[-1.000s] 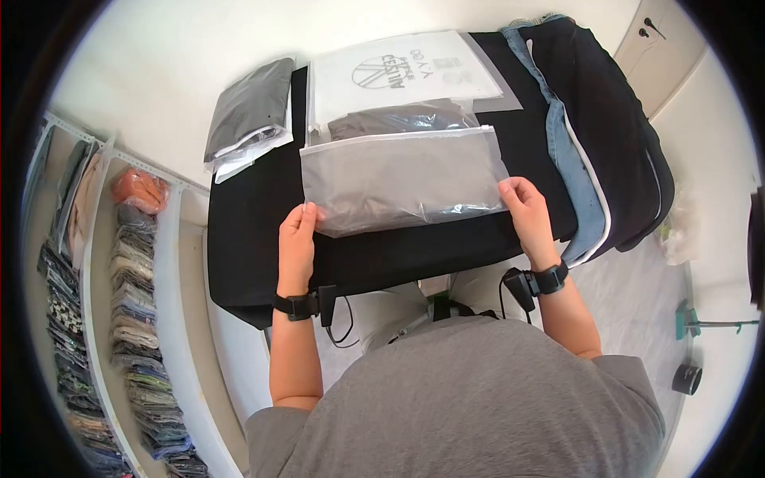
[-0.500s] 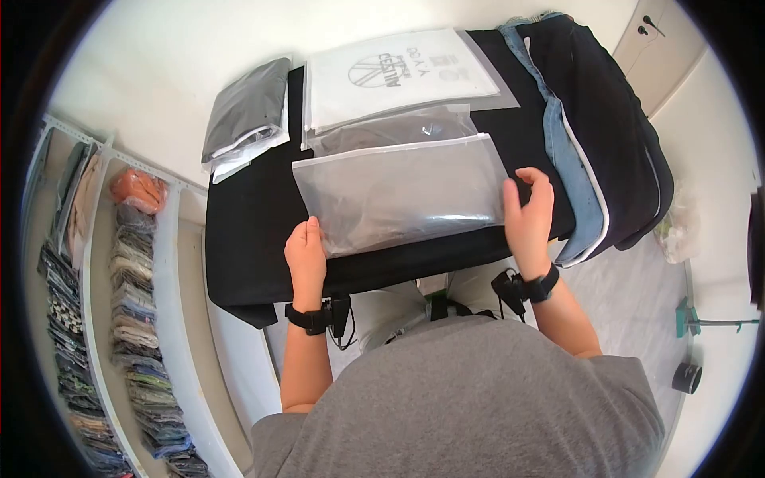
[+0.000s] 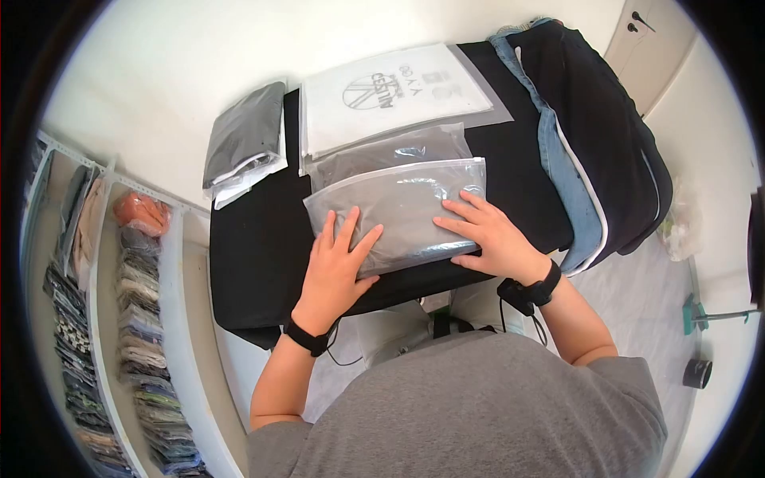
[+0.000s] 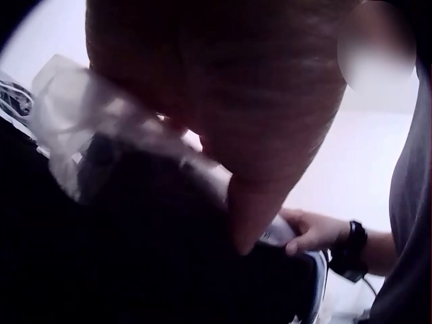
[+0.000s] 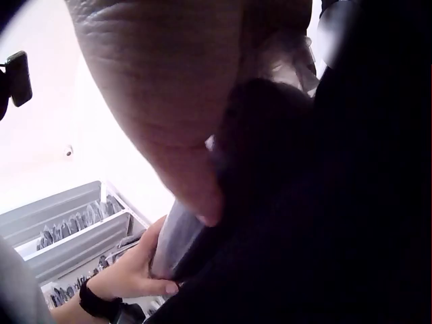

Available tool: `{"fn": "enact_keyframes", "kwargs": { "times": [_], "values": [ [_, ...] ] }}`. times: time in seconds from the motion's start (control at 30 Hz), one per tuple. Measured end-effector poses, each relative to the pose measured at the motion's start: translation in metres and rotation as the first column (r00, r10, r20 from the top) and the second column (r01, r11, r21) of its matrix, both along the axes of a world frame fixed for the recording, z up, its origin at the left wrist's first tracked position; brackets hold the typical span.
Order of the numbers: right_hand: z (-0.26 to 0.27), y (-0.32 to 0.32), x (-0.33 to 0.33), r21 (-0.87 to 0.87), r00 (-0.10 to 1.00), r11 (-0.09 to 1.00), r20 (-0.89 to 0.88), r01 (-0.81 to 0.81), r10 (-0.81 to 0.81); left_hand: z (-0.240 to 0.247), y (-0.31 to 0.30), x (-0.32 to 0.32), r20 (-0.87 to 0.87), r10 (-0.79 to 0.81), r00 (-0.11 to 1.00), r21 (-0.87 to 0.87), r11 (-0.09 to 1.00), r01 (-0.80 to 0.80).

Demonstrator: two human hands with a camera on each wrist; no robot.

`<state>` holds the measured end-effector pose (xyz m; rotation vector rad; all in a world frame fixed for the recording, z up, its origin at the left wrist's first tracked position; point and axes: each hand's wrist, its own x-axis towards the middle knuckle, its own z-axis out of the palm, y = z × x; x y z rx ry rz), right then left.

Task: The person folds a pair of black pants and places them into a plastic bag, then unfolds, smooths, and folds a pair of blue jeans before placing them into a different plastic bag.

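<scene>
A frosted plastic zip bag (image 3: 402,191) with something grey inside lies at the table's front edge, its white zip strip on the far side. My left hand (image 3: 333,267) rests on the bag's left part with spread fingers. On the right part my right hand (image 3: 498,243) lies the same way, fingers spread over the plastic. Just beyond the zip strip another stretch of clear plastic over grey (image 3: 390,151) shows, partly covered by the bag. The left wrist view is dark, with the palm filling much of it; the right hand (image 4: 320,229) appears beyond.
Flat printed bags (image 3: 398,88) lie at the back of the black-covered table (image 3: 255,271). A packed dark garment (image 3: 245,139) sits at the back left. Blue denim (image 3: 566,183) and black cloth (image 3: 602,135) cover the right side. Shelves of bagged clothes (image 3: 143,319) stand left.
Both hands have left the bag's side edges and moved inward onto its top, with fingers spread. The bag, earlier lifted at its near edge, now lies lower on the table.
</scene>
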<state>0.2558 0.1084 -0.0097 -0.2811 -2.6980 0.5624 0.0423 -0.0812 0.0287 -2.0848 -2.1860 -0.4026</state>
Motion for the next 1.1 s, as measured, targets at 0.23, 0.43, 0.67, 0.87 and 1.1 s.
{"fn": "enact_keyframes", "kwargs": {
  "times": [0.23,0.43,0.67,0.87,1.1],
  "values": [
    [0.001,0.023,0.019,-0.436,0.996,0.896,-0.069,-0.082,0.057,-0.017,0.011,-0.017,-0.061,0.076,0.995,0.008,0.997,-0.075],
    [0.028,0.012,0.020,-0.367,0.991,0.928,-0.133,-0.067,0.019,0.030,0.011,-0.020,0.182,0.032,0.983,0.066,0.997,-0.045],
    [0.055,0.032,0.005,-0.442,0.967,0.878,-0.240,-0.183,0.080,0.113,-0.001,-0.040,0.588,0.104,0.802,-0.161,0.987,-0.010],
    [0.028,0.068,-0.049,-0.821,0.992,0.564,-0.122,-0.093,-0.013,0.095,0.015,-0.118,0.895,-0.055,0.443,0.162,0.965,-0.207],
    [0.023,0.068,-0.064,-0.863,0.974,0.489,-0.200,-0.125,-0.104,-0.002,0.006,-0.119,0.950,-0.187,0.251,0.219,0.970,-0.104]
  ]
}}
